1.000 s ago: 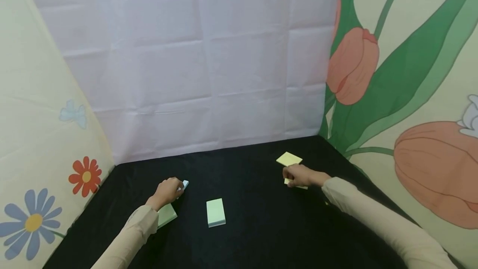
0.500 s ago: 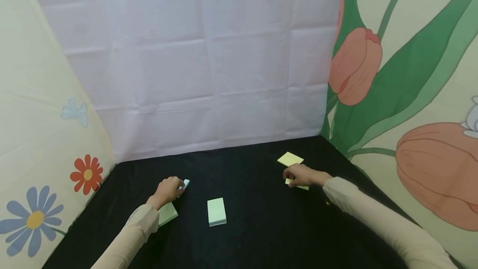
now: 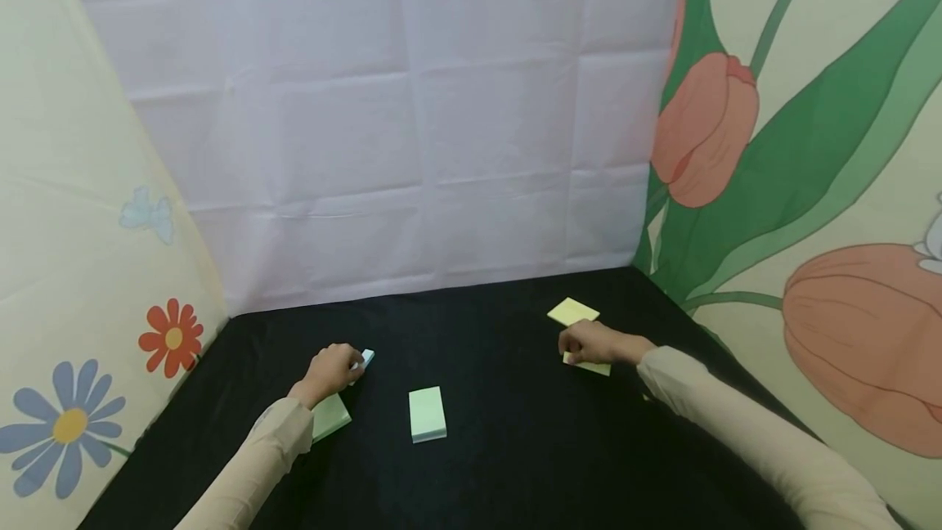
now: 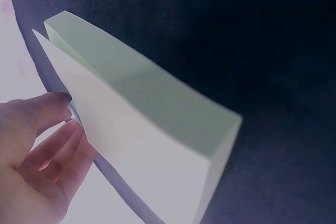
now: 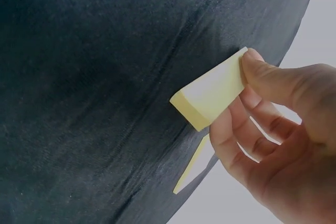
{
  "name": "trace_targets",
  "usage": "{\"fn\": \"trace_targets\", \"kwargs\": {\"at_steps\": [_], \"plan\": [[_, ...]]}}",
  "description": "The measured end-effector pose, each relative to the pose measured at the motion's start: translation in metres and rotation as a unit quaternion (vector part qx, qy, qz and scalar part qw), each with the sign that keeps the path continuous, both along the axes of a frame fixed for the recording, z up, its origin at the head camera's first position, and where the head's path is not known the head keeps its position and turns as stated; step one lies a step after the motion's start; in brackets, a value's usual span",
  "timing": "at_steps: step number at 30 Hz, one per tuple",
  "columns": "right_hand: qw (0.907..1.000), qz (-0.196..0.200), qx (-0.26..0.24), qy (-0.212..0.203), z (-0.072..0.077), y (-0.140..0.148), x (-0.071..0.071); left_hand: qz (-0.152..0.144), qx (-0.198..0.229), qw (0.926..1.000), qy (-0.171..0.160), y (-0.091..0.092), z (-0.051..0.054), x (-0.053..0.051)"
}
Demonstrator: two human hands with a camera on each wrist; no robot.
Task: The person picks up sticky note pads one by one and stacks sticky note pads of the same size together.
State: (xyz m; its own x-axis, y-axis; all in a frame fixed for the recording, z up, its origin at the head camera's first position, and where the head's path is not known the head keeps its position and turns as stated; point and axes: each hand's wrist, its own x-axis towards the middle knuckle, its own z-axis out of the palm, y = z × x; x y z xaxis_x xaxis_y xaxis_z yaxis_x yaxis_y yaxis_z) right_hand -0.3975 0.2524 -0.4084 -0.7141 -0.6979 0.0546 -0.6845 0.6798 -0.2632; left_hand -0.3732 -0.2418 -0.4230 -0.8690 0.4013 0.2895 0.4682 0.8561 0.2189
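At the left of the table my left hand [image 3: 333, 370] pinches a light blue sticky note pad [image 3: 367, 357], mostly hidden by the fingers. Close below that hand lies a green sticky note pad [image 3: 330, 417], partly covered by the wrist; in the left wrist view this green pad [image 4: 157, 93] looms large, its top sheet lifted slightly at one end. Over on the right, my right hand [image 3: 594, 342] holds a yellow sticky note pad [image 5: 212, 90] between thumb and fingers. Just beyond it a second yellow pad [image 3: 573, 312] lies flat.
A pale green pad [image 3: 427, 413] lies on the black cloth [image 3: 500, 399] between the hands. Under the right sleeve a small yellow bit [image 3: 647, 397] peeks out. A white sheet [image 3: 412, 121] closes the back, with flowered cloths on both sides.
Both hands keep nearly the same places and grips. The head view has shifted slightly; the pads on the cloth stay where they were.
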Motion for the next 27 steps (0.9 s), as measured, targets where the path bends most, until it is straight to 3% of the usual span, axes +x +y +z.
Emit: {"fn": "trace_targets", "kwargs": {"at_steps": [18, 27], "plan": [[0.9997, 0.015, -0.014, 0.012, 0.0032, -0.002, 0.0026, 0.002, 0.0, 1.0, 0.006, -0.0007, -0.0009, -0.0003], [0.9981, 0.02, -0.037, 0.045, 0.0054, -0.0073, 0.0021, 0.001, 0.006, 0.9999, 0.011, -0.0006, -0.0005, 0.0]]}}
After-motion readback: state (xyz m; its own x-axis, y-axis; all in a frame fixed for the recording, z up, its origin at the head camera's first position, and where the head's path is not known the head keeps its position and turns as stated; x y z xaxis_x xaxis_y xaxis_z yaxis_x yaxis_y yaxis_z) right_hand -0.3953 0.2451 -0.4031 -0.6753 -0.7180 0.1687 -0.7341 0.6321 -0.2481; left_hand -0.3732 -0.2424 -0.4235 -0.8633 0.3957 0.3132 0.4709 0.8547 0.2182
